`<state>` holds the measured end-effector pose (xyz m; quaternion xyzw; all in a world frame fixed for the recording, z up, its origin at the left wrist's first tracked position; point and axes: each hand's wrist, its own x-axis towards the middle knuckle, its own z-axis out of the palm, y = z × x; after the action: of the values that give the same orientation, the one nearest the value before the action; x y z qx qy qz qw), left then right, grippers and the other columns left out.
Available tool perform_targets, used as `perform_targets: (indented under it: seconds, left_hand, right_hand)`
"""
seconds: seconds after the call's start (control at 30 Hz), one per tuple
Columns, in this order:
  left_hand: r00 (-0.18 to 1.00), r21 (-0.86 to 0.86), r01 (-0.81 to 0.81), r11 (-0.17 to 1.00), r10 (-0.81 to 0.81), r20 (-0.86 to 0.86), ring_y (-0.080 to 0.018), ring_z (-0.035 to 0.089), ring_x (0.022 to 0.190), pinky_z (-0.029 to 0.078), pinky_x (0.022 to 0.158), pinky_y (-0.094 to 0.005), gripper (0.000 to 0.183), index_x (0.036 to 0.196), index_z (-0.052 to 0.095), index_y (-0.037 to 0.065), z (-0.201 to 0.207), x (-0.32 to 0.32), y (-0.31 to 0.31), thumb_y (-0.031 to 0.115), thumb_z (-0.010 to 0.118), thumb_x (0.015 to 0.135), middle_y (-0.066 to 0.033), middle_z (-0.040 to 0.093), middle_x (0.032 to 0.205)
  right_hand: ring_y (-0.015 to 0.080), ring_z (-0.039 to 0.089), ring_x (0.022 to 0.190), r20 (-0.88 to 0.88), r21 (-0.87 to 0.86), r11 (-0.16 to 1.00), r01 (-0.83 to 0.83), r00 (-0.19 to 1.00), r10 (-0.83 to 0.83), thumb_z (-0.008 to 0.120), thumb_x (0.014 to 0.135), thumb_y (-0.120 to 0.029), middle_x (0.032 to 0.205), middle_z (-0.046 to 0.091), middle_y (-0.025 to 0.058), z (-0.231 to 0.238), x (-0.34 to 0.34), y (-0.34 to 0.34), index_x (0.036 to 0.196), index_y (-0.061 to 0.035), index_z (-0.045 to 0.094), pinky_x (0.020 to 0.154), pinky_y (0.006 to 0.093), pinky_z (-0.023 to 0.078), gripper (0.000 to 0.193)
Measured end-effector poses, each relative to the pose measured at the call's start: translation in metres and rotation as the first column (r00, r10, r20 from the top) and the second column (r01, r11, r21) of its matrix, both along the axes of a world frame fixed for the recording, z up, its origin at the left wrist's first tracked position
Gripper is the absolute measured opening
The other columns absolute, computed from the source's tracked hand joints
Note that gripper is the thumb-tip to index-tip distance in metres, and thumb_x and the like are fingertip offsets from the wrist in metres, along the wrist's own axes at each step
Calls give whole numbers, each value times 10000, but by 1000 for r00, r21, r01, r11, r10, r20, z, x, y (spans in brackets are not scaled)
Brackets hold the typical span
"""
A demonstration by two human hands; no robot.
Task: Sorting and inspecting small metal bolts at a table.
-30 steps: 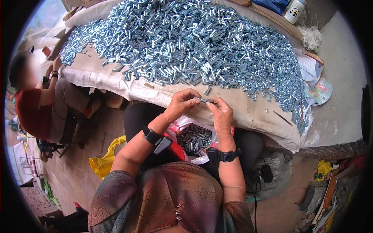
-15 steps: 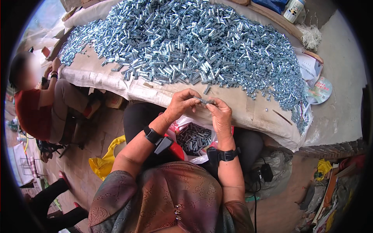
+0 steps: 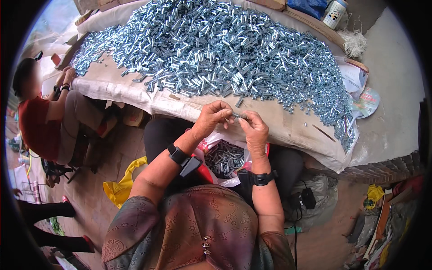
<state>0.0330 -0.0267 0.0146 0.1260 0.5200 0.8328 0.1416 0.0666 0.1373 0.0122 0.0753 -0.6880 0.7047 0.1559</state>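
Note:
Just past the near edge of the cloth-covered table, my two hands meet at their fingertips. A small grey metal sleeve (image 3: 238,115) shows between them. My right hand (image 3: 255,131) pinches its right end. My left hand (image 3: 211,119) has thumb and forefinger closed by its other end; whatever tiny part they hold is too small to name. Beyond lies a large heap of shiny metal sleeves (image 3: 193,49), and smaller metal pieces (image 3: 315,85) spread on its right side. Below my hands, a red and white bag (image 3: 210,145) in my lap holds many darker metal sleeves (image 3: 223,158).
At the left a person in a red top (image 3: 39,123) sits by the table, hands at the heap. A round plastic fan (image 3: 364,103) and papers (image 3: 353,77) lie right of the pieces. A yellow bag (image 3: 119,188) is on the floor. Another person's legs (image 3: 54,225) show lower left.
My left fingertips have shifted slightly down and away from the sleeve's middle, baring more of it. At the lower left, the other person's legs have moved.

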Motion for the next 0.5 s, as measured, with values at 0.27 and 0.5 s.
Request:
perform_targets:
  seconds: [0.27, 0.5]
  left_hand:
    - [999, -33, -9, 999, 8, -43, -137, 617, 720, 492, 547, -223, 163, 928, 546, -3, 5, -1, 1, 148, 579, 874, -66, 601, 800]
    - [968, -501, -144, 853, 15, -252, -156, 606, 654, 465, 547, -255, 86, 879, 560, 37, -4, -20, 11, 117, 580, 857, -56, 614, 767]
  right_hand:
    - [171, 605, 836, -116, 176, 981, 81, 991, -61, 641, 735, 15, 962, 617, 100, -5, -7, 0, 920, 20, 604, 740, 265, 486, 189]
    - [289, 588, 820, -191, 433, 896, 97, 981, -13, 617, 680, 32, 889, 590, 129, -7, -24, 3, 859, 2, 570, 715, 344, 486, 187]
